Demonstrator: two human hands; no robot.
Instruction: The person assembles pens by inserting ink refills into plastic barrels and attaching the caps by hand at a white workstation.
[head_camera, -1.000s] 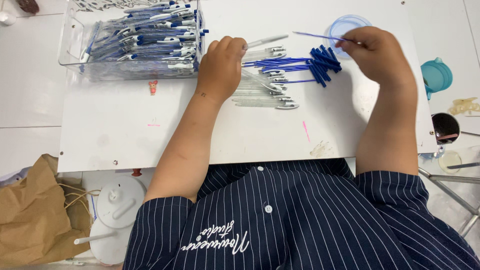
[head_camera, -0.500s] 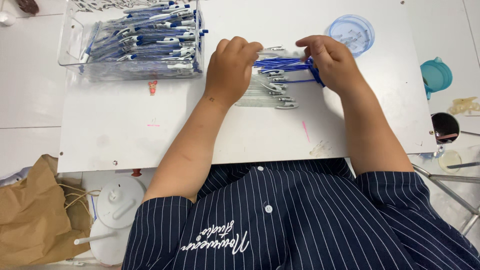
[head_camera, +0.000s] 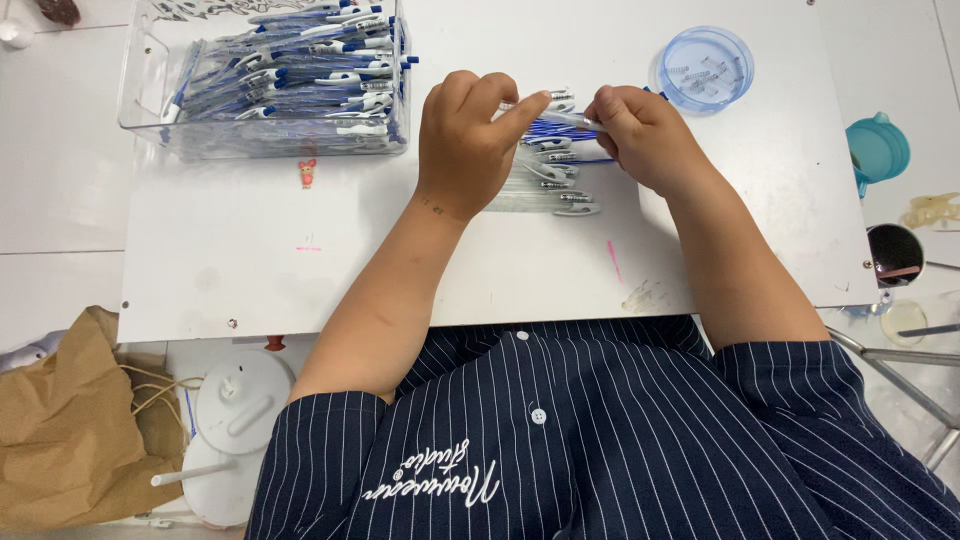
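Note:
My left hand (head_camera: 470, 140) and my right hand (head_camera: 648, 132) meet over the middle of a white board (head_camera: 500, 250). Between their fingertips they hold a clear pen barrel (head_camera: 562, 117) with a thin blue refill at it. Under the hands lie a row of clear pen barrels (head_camera: 545, 185) and a bundle of blue refills (head_camera: 560, 130), partly hidden by my fingers. A clear plastic box (head_camera: 265, 75) full of finished blue-and-white pens stands at the left back. A round blue-tinted dish (head_camera: 705, 68) with small springs sits at the right back.
A teal cup (head_camera: 878, 148) and a dark round cup (head_camera: 895, 255) stand off the board on the right. A brown paper bag (head_camera: 60, 420) and a white round fan-like object (head_camera: 235, 420) lie below the board's left front edge. A small red figure (head_camera: 307, 173) lies near the box.
My right hand came back from the blue dish to the pile of refills, then drew in to meet my left hand. Both hands now pinch one barrel together.

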